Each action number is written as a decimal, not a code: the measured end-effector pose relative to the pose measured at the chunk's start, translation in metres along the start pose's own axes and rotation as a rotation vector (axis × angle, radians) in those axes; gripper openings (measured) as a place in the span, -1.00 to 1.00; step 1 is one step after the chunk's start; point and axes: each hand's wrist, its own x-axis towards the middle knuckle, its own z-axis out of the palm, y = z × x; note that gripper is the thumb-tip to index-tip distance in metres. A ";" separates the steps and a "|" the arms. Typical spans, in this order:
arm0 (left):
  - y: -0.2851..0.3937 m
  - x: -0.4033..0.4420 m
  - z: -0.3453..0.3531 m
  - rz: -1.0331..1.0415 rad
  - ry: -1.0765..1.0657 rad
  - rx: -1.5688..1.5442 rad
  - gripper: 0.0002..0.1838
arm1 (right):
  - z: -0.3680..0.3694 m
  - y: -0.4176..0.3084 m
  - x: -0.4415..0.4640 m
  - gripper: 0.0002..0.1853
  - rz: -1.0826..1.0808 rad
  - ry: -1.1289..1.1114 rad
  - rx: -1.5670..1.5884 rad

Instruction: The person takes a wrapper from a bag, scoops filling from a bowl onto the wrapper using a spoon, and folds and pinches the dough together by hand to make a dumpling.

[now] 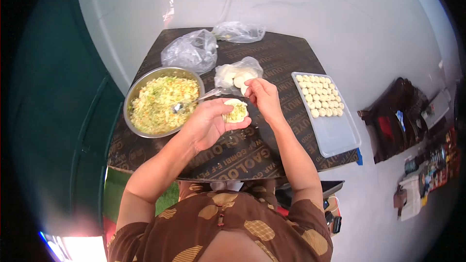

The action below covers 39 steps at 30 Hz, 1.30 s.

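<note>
My left hand (209, 122) cradles a round dough wrapper (227, 118) with a heap of chopped vegetable filling (238, 111) on it, thumb resting at its edge. Just above and to the right, my right hand (264, 98) is pinched closed on what looks like the pale edge of another dough wrapper (243, 89). Those fingertips are at the near side of a clear plastic bag (251, 64) that holds several round wrappers (232, 76). Left of my hands stands a steel bowl (127, 116) of chopped filling (162, 99), with a metal spoon (209, 94) leaning in it.
On the right, a translucent tray (336, 133) carries rows of small pleated dumplings (318, 94) in its far half. Two crumpled plastic bags (190, 51) (239, 32) lie toward the back of the dark printed table (252, 157). A brown leather seat (395, 121) stands beyond, at right.
</note>
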 end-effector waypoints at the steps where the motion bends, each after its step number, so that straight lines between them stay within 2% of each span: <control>1: -0.007 0.004 -0.001 -0.045 -0.011 -0.032 -0.65 | -0.005 0.001 0.000 -0.72 0.003 0.018 0.000; 5: -0.044 0.024 -0.018 -0.124 -0.044 -0.088 -0.59 | -0.022 0.011 0.000 -0.81 -0.059 -0.011 -0.060; 10: -0.071 0.036 -0.044 -0.136 -0.048 -0.100 -0.51 | -0.040 0.009 -0.007 -0.91 -0.047 -0.177 -0.260; 13: -0.068 0.039 -0.055 -0.085 -0.009 -0.195 -0.59 | -0.044 0.009 -0.010 -0.93 -0.023 -0.298 -0.279; 15: -0.064 0.039 -0.062 -0.073 -0.014 -0.187 -0.59 | -0.041 0.010 -0.011 -0.93 0.034 -0.360 -0.416; 18: -0.064 0.042 -0.072 -0.058 -0.018 -0.194 -0.52 | -0.034 0.014 -0.012 -0.91 0.032 -0.345 -0.502; 21: -0.063 0.041 -0.074 -0.060 0.017 -0.219 -0.53 | -0.027 0.015 -0.014 -0.90 0.021 -0.336 -0.555; 23: -0.061 0.039 -0.072 -0.051 0.049 -0.239 -0.64 | -0.022 0.017 -0.015 -0.90 -0.003 -0.341 -0.563; 26: -0.063 0.040 -0.075 -0.072 0.059 -0.252 -0.68 | -0.016 0.021 -0.015 -0.89 -0.063 -0.334 -0.572; 39: -0.066 0.039 -0.080 -0.060 0.070 -0.162 -0.67 | 0.000 0.023 -0.023 -0.91 -0.261 -0.348 -0.585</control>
